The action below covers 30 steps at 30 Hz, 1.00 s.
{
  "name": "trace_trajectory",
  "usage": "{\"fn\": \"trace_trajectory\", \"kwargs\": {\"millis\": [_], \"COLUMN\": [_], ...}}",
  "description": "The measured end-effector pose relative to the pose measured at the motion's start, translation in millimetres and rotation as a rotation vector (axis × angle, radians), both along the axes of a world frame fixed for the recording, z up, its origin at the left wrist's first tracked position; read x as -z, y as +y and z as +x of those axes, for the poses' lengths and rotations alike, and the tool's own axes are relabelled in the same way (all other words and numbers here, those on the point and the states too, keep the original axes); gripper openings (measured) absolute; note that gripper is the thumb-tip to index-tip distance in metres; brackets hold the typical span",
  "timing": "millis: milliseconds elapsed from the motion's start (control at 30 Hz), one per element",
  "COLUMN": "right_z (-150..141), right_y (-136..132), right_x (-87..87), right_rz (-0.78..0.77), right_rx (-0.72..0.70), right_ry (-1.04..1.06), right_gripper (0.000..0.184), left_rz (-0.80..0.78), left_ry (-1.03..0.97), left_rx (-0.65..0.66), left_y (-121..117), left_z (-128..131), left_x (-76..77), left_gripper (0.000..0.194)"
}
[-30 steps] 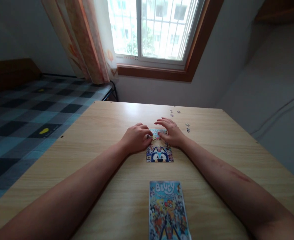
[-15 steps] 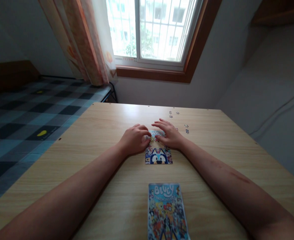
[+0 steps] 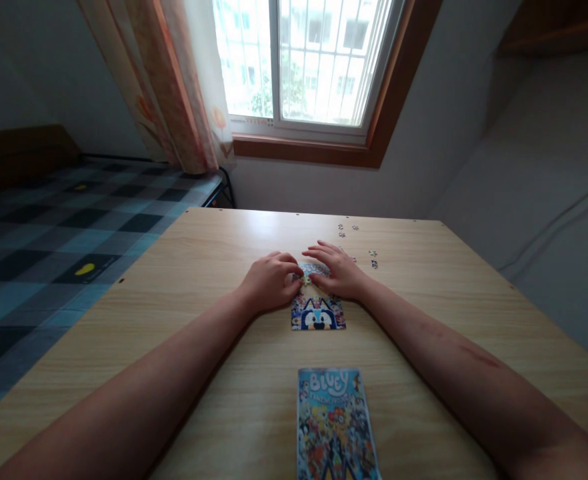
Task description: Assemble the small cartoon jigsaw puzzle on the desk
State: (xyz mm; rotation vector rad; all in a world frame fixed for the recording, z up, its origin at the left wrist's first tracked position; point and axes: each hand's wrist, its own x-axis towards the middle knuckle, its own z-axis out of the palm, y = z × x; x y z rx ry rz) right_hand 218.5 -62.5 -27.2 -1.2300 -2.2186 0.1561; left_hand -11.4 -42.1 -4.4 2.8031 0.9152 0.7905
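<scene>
A partly assembled jigsaw puzzle [image 3: 319, 318] lies flat on the wooden table, with a blue cartoon dog's face on its near part. Bare wood shows through a gap in its middle. At its left edge is my left hand [image 3: 273, 283], thumb and fingers bent together on a small yellowish jigsaw piece [image 3: 306, 281], partly hidden by the fingertips. My right hand [image 3: 337, 270] rests over the upper right side, fingers stretched out and apart, thumb on or just above the puzzle. Its palm and fingers cover part of the picture.
Several loose jigsaw pieces [image 3: 373, 254] lie beyond and right of my right hand. A Bluey puzzle box [image 3: 337, 423] is on the table [image 3: 214, 400] close to me. A checked bed [image 3: 89, 240] stands at the left, a window [image 3: 319, 67] behind the table.
Both hands stay nearly in place over the puzzle, with only slight finger movement. The whole view has shifted a little.
</scene>
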Motion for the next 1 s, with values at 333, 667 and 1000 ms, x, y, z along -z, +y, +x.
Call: {"fn": "trace_trajectory", "kwargs": {"millis": [333, 667, 1000], "right_z": [-0.2, -1.3, -0.8], "right_y": [0.4, 0.9, 6.2], "right_x": [-0.5, 0.7, 5.3], "right_rz": [-0.001, -0.011, 0.039], "right_rx": [-0.011, -0.015, -0.001], "right_ry": [-0.015, -0.022, 0.069], "right_gripper": [0.053, 0.053, 0.044], "left_rz": [-0.01, -0.024, -0.006], "left_ry": [-0.041, -0.047, -0.076], "left_rx": [0.041, 0.053, 0.037], "left_y": [4.5, 5.9, 2.4], "left_z": [-1.4, -2.0, 0.0], "left_x": [3.3, 3.7, 1.2], "left_gripper": [0.014, 0.013, 0.015]}}
